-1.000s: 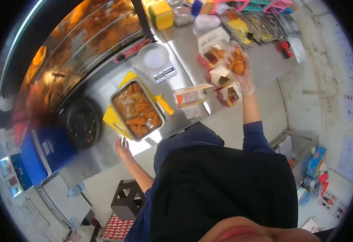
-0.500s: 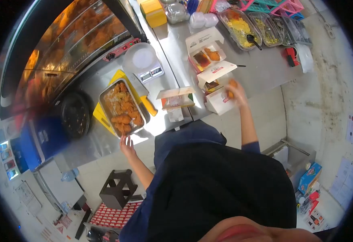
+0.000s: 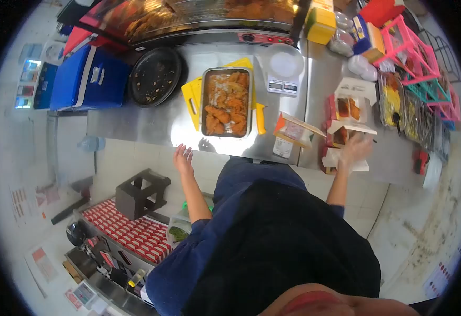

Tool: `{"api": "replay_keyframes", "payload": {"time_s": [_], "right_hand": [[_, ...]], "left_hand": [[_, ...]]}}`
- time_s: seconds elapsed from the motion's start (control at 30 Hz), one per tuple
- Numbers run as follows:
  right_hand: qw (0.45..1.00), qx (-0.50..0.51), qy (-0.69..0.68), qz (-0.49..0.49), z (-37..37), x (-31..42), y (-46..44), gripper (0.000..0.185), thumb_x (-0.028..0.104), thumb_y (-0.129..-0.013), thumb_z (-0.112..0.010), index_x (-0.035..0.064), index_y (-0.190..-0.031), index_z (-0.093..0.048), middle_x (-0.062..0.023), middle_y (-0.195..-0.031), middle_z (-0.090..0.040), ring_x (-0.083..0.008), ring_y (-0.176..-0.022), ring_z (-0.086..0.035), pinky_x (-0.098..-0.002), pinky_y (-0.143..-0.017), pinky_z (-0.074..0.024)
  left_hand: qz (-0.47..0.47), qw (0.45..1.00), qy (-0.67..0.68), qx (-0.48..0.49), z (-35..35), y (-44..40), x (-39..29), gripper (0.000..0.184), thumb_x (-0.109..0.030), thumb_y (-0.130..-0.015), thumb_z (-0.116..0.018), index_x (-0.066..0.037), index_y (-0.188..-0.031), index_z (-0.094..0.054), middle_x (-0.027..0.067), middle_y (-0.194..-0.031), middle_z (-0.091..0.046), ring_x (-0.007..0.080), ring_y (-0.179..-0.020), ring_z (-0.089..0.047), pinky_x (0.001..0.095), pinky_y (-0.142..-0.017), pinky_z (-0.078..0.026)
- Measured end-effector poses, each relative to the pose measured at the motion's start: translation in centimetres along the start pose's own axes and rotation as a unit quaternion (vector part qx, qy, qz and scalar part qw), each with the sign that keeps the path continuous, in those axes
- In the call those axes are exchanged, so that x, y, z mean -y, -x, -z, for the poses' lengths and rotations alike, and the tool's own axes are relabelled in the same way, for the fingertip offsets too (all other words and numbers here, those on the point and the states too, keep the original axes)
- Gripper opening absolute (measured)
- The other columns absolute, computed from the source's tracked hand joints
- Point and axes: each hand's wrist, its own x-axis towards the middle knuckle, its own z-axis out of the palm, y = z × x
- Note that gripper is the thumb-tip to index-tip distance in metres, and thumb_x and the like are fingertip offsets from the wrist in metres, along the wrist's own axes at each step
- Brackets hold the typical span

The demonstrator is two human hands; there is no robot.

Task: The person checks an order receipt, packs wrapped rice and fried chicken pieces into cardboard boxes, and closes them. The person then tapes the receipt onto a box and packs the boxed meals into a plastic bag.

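Note:
My left hand [image 3: 183,157] is open with fingers spread, just off the counter's front edge. Beyond it a metal tray [image 3: 204,100] of fried chicken pieces [image 3: 236,102] lies on a yellow cutting board [image 3: 191,98]. My right hand [image 3: 356,151], smeared by motion, is over the open cardboard boxes at the right. Whether it holds anything cannot be made out. The far box [image 3: 366,87] contains a dark sauce portion and a chicken piece [image 3: 354,111]. Dark food [image 3: 341,136] shows in the nearer box, partly hidden by a lid. Another open box [image 3: 293,129] stands left of these.
A yellow-handled knife [image 3: 261,119] lies beside the tray, near a digital scale [image 3: 284,68]. At left are a round black pan [image 3: 155,77] and a blue cooler [image 3: 104,79]. A heated display case [image 3: 188,23] runs behind. Food containers [image 3: 391,102] stand at right; a dark stool [image 3: 141,194] is below.
The view has turned, bringing the tray toward the middle. An orange-brown fried piece seen in my right hand earlier no longer shows there. My left hand remains open near the counter edge.

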Motion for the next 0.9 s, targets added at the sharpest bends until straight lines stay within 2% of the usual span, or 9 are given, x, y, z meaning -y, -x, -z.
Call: {"api": "replay_keyframes", "payload": {"time_s": [0.07, 0.2, 0.23, 0.3, 0.67, 0.77, 0.83, 0.87, 0.9], "right_hand": [[0.970, -0.161, -0.179, -0.030, 1.4, 6.6, 2.3, 0.032, 0.017, -0.086, -0.062, -0.0025, -0.111, -0.056, -0.0177, -0.099, -0.059, -0.0334, -0.095, -0.057, -0.0407, -0.088, -0.0449], [0.850, 0.358, -0.386, -0.025, 1.0, 23.7, 8.8, 0.029, 0.019, -0.089, -0.060, 0.0005, -0.112, -0.060, -0.0181, -0.112, -0.059, -0.0311, -0.103, -0.057, -0.0370, -0.090, -0.0443], [0.827, 0.329, -0.418, 0.179, -0.9, 26.3, 11.3, 0.037, 0.024, -0.091, -0.058, 0.0003, -0.119, -0.056, -0.0204, -0.115, -0.058, -0.0338, -0.106, -0.056, -0.0398, -0.093, -0.0429], [0.752, 0.393, -0.478, 0.225, -6.3, 30.6, 15.3, 0.035, 0.027, -0.095, -0.054, 0.0031, -0.119, -0.056, -0.0209, -0.127, -0.054, -0.0333, -0.121, -0.048, -0.0401, -0.102, -0.0391], [0.777, 0.487, -0.283, 0.283, -15.1, 35.1, 20.4, 0.048, 0.036, -0.091, -0.059, 0.0076, -0.129, -0.054, -0.0211, -0.123, -0.053, -0.0376, -0.119, -0.044, -0.0439, -0.104, -0.0341], [0.774, 0.479, -0.322, 0.260, -15.1, 34.1, 20.2, 0.048, 0.031, -0.089, -0.062, 0.0066, -0.130, -0.053, -0.0188, -0.123, -0.054, -0.0360, -0.116, -0.048, -0.0421, -0.103, -0.0362], [0.765, 0.489, -0.413, -0.060, -12.1, 34.3, 19.0, 0.048, 0.033, -0.091, -0.059, 0.0072, -0.131, -0.051, -0.0148, -0.124, -0.055, -0.0322, -0.113, -0.053, -0.0416, -0.099, -0.0408], [0.768, 0.485, -0.413, -0.063, -10.8, 34.1, 18.1, 0.048, 0.033, -0.091, -0.059, 0.0072, -0.131, -0.051, -0.0148, -0.124, -0.055, -0.0322, -0.113, -0.053, -0.0416, -0.099, -0.0408], [0.566, 0.515, -0.614, -0.193, -9.5, 33.5, 17.0, 0.052, 0.036, -0.092, -0.058, 0.0079, -0.134, -0.048, -0.0128, -0.126, -0.054, -0.0292, -0.112, -0.055, -0.0401, -0.096, -0.0435]], "left_hand": [[0.012, 0.999, 0.018, -0.025, 2.0, -1.5, -0.4, 0.032, -0.010, -0.087, -0.058, -0.007, -0.119, -0.057, 0.0080, -0.112, -0.061, 0.0250, -0.099, -0.062, 0.0373, -0.085, -0.045], [0.020, 0.998, 0.045, -0.029, 4.7, -5.5, -2.3, 0.031, -0.009, -0.088, -0.056, -0.007, -0.120, -0.057, 0.0081, -0.113, -0.060, 0.0248, -0.099, -0.062, 0.0353, -0.084, -0.045], [0.022, 0.998, 0.043, -0.026, 5.1, -6.7, -2.9, 0.031, -0.009, -0.088, -0.056, -0.007, -0.120, -0.057, 0.0081, -0.113, -0.060, 0.0248, -0.099, -0.062, 0.0353, -0.084, -0.045], [0.011, 0.999, 0.045, 0.013, 5.7, -8.8, -4.8, 0.032, -0.010, -0.090, -0.054, -0.007, -0.121, -0.056, 0.0084, -0.114, -0.059, 0.0252, -0.101, -0.061, 0.0357, -0.085, -0.045], [-0.005, 0.998, 0.069, -0.004, 13.2, -14.8, -10.2, 0.033, -0.012, -0.091, -0.054, -0.005, -0.122, -0.055, 0.0092, -0.118, -0.058, 0.0257, -0.103, -0.060, 0.0351, -0.088, -0.045], [0.024, 0.995, 0.097, -0.031, 13.2, -16.1, -9.1, 0.033, -0.011, -0.090, -0.052, -0.004, -0.123, -0.054, 0.0095, -0.120, -0.057, 0.0253, -0.104, -0.059, 0.0353, -0.089, -0.045], [0.031, 0.993, 0.111, -0.029, 12.4, -16.4, -9.3, 0.034, -0.010, -0.090, -0.052, -0.004, -0.123, -0.054, 0.0097, -0.121, -0.056, 0.0251, -0.104, -0.058, 0.0354, -0.089, -0.045], [0.031, 0.994, 0.104, -0.012, 11.5, -15.9, -9.8, 0.035, -0.010, -0.090, -0.052, -0.004, -0.124, -0.053, 0.0099, -0.123, -0.055, 0.0252, -0.105, -0.057, 0.0356, -0.089, -0.045], [0.033, 0.995, 0.093, 0.008, 10.7, -15.6, -10.1, 0.036, -0.010, -0.090, -0.052, -0.003, -0.125, -0.052, 0.0101, -0.124, -0.054, 0.0253, -0.107, -0.057, 0.0358, -0.089, -0.045]]}}
